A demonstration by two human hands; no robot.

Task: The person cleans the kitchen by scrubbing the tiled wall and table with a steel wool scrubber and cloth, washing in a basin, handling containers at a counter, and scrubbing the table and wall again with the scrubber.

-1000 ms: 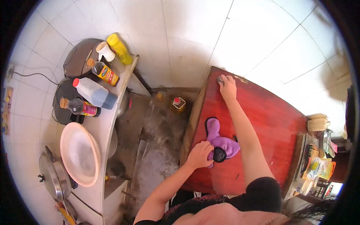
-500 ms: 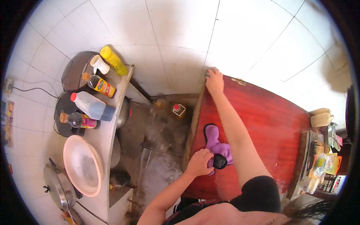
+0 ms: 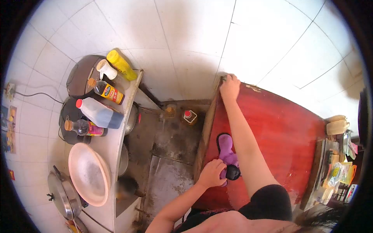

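My left hand [image 3: 212,174] is by the near left part of the red tabletop [image 3: 279,136], its fingers closed on a bunched purple cloth [image 3: 229,155] with dark edging. A round black piece [image 3: 233,172] shows beside the fingertips; I cannot make out what it is. My right hand [image 3: 230,87] is stretched to the far left corner of the tabletop, by the tiled wall. Its fingers are curled over something small and grey-green, mostly hidden. The red surface looks shiny.
On the left, a white shelf [image 3: 112,157] holds several sauce bottles, a pale pink basin [image 3: 88,174] and a lidded metal pot [image 3: 62,193]. A red-capped jug [image 3: 189,116] stands on the dirty floor. Packets [image 3: 337,174] lie at the right.
The whole view has shifted slightly right and down. Both hands stay at nearly the same places on the tabletop, and the purple cloth remains under the left hand.
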